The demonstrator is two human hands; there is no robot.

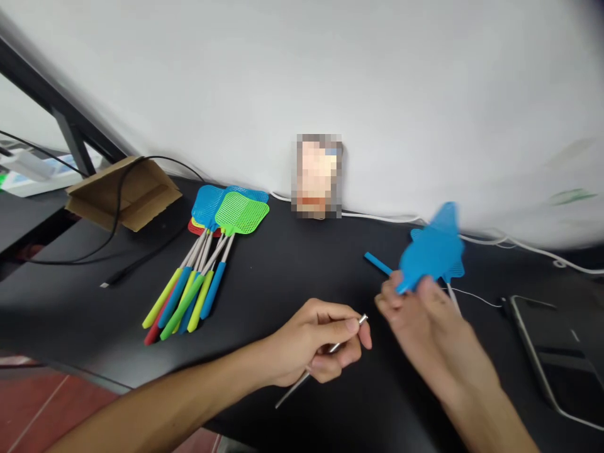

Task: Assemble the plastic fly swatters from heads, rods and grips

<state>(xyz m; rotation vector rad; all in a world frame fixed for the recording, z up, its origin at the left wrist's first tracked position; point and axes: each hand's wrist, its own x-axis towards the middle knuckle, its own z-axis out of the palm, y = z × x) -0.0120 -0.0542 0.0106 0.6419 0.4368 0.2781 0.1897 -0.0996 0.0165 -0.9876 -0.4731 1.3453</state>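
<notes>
Over the front of the black table, my left hand (325, 340) is closed round a thin metal rod (291, 390), its upper end poking out past the thumb. To the right, my right hand (425, 321) pinches a blue fly swatter head (431, 248) by its narrow base; the head is blurred by motion. No rod shows in that head, and the two hands are apart. Behind my right hand lie another blue swatter head (455, 267), partly hidden, and a blue handle (377, 263).
A fanned pile of fly swatters (240, 214) with coloured handles lies at left. Beyond it are a cardboard box (125, 195) and a black cable (113, 233). A blurred-out object (317, 176) leans on the wall. A dark phone-like device (561, 352) lies at right; white cables (382, 218) run along the wall.
</notes>
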